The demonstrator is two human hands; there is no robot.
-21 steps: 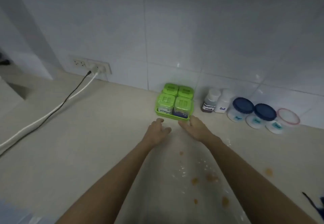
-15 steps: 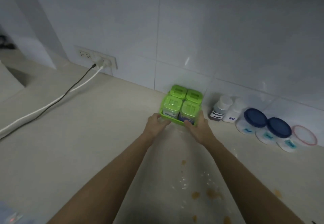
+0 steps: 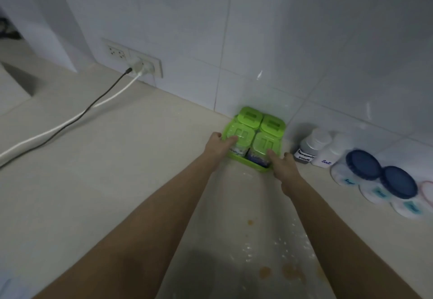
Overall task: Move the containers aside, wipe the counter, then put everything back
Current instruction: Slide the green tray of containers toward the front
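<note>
Both hands had been brought forward from just short of the tray until contact was made with it. The bright green plastic tray of four square green-lidded jars [image 3: 254, 138] was found standing against the white tiled wall [image 3: 281, 41], at the back of the pale counter [image 3: 117, 170]. The left hand [image 3: 219, 147] was laid on the tray's near left corner, fingers bent round the front jar. The right hand [image 3: 282, 166] was set at the near right corner, fingers curled onto the rim; whether a firm clamp had been reached could not be told. Just beside the tray on the right, two small white-capped bottles [image 3: 316, 146] were stood, then three round tubs, two with blue lids [image 3: 375, 177]. Orange stains [image 3: 276, 271] and wet drops were spread on the counter between the forearms. The tray was probably best kept level and lifted squarely, clear of the bottles, so that no jar would tip.
</note>
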